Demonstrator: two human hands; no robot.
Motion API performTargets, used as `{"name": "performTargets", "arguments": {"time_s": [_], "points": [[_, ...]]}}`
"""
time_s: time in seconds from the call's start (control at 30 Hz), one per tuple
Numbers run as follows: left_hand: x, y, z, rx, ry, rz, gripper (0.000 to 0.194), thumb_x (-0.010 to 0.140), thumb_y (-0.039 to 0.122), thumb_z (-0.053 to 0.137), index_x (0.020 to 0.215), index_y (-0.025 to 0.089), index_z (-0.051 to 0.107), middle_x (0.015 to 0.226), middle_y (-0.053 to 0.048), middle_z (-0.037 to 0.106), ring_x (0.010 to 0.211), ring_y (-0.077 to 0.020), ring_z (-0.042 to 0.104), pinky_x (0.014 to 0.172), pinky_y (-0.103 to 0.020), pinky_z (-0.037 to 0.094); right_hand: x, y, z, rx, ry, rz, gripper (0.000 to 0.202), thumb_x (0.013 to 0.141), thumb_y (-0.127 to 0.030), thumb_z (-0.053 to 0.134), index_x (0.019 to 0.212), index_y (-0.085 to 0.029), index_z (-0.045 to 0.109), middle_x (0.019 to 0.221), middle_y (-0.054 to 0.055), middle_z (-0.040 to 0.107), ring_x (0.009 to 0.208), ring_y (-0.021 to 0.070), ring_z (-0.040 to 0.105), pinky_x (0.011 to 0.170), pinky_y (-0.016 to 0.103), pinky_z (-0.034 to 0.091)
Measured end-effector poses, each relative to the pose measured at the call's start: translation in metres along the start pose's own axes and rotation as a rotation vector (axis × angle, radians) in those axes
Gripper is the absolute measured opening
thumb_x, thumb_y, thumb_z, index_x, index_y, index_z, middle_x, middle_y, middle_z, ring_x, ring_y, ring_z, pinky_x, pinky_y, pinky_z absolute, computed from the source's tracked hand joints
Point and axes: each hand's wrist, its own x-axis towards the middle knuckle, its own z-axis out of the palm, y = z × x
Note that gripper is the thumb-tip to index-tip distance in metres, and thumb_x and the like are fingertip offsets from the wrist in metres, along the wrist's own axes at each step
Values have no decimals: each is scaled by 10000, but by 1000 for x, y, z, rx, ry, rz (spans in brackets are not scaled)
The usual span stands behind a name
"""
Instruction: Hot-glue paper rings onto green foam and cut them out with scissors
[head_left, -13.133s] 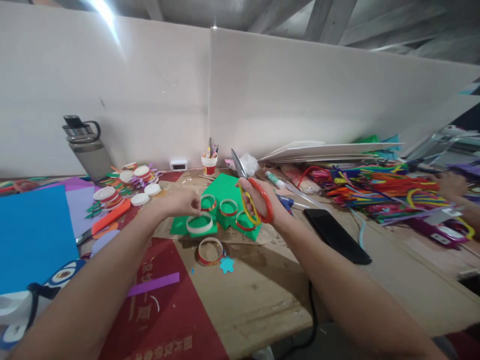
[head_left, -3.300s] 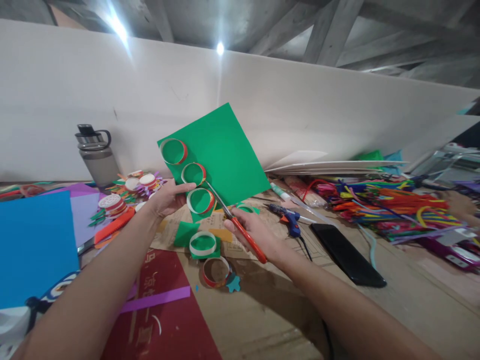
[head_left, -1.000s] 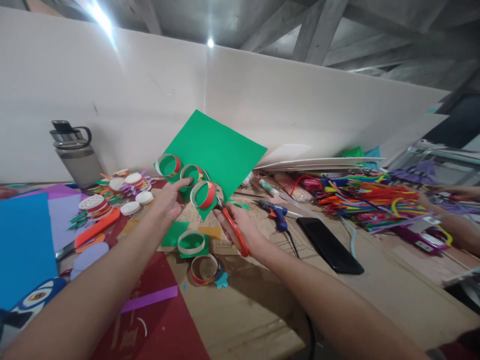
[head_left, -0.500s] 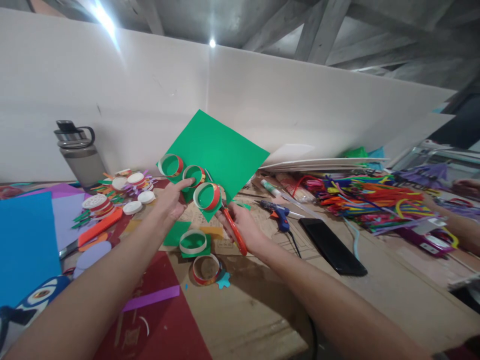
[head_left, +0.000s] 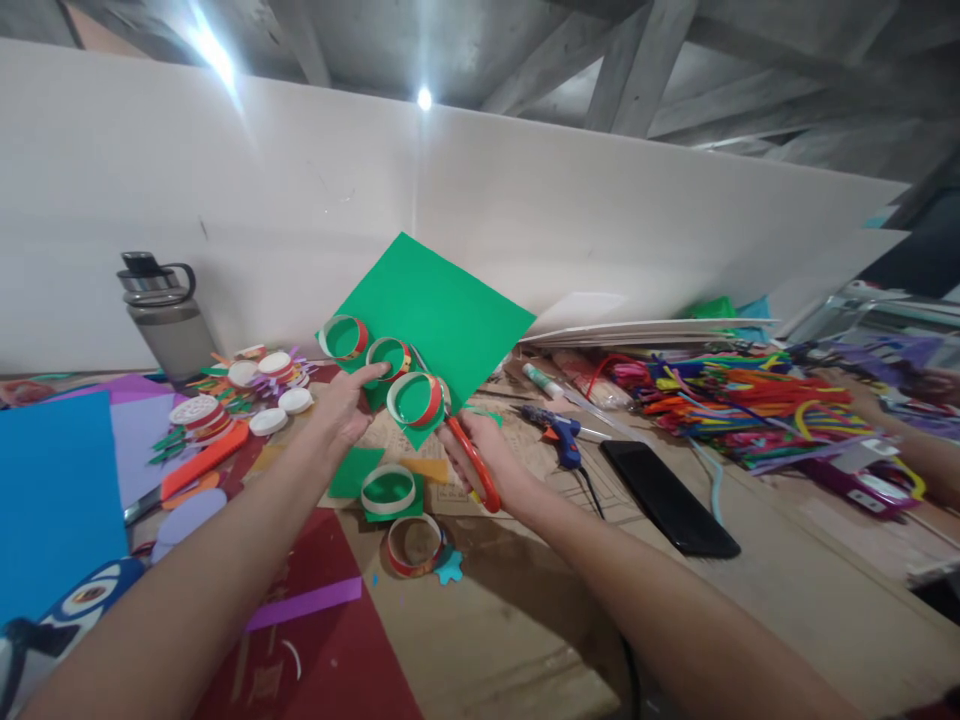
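A green sheet (head_left: 450, 310) is held up at a tilt, with three red-and-white rings on its lower edge. My left hand (head_left: 349, 405) grips the sheet beside the middle ring (head_left: 388, 358), thumb on top. In my right hand (head_left: 480, 455) are orange-handled scissors (head_left: 472, 460), their blades at the sheet just right of the nearest ring (head_left: 415, 400). The left ring (head_left: 343, 338) sits near the sheet's left corner. Below the sheet, another ring (head_left: 388, 490) rests on green paper, and a red-patterned ring (head_left: 415, 546) lies beside a blue flower shape (head_left: 450, 565).
Right of my hands lie a blue glue gun (head_left: 562, 440), a black phone (head_left: 667, 498) and many colored pipe cleaners (head_left: 735, 400). A bottle (head_left: 169, 320), an orange cutter (head_left: 204, 462) and blue paper (head_left: 60, 490) are at left. Another person's arm (head_left: 907, 440) shows far right.
The scissors' handles have opened wider in my right hand. The whole view has shifted slightly, while my left hand keeps its hold on the green sheet.
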Motion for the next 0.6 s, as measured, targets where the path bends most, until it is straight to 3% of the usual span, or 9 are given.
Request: {"name": "performTargets", "arguments": {"time_s": [0.13, 0.37, 0.5, 0.6], "points": [[3, 0, -6, 10, -44, 3, 303, 571, 58, 791, 854, 125, 705, 778, -61, 768, 671, -199, 717, 655, -322, 620, -2, 0, -2, 38, -47, 97, 340, 836, -526, 530, 697, -252, 386, 501, -60, 474, 370, 118, 462, 329, 244, 396], [9, 0, -16, 28, 5, -4, 352, 537, 67, 808, 866, 143, 706, 797, -57, 769, 679, -217, 721, 627, -332, 615, -10, -3, -3, -18, -73, 15, 378, 775, -548, 646, 770, -259, 403, 495, -93, 436, 372, 101, 428, 351, 217, 368], [13, 3, -21, 18, 48, 16, 330, 535, 62, 803, 836, 153, 701, 812, -51, 769, 692, -212, 719, 614, -322, 608, -12, 0, -7, -60, -136, -7, 352, 816, -510, 627, 990, -263, 445, 537, -105, 465, 395, 111, 457, 377, 217, 383], [16, 7, -27, 23, 70, 53, 332, 526, 72, 820, 824, 159, 703, 835, -49, 770, 704, -213, 717, 604, -323, 605, -16, -3, -11, -93, -159, 16, 461, 852, -496, 583, 1211, -277, 394, 574, -106, 482, 416, 123, 481, 387, 224, 412]]}}
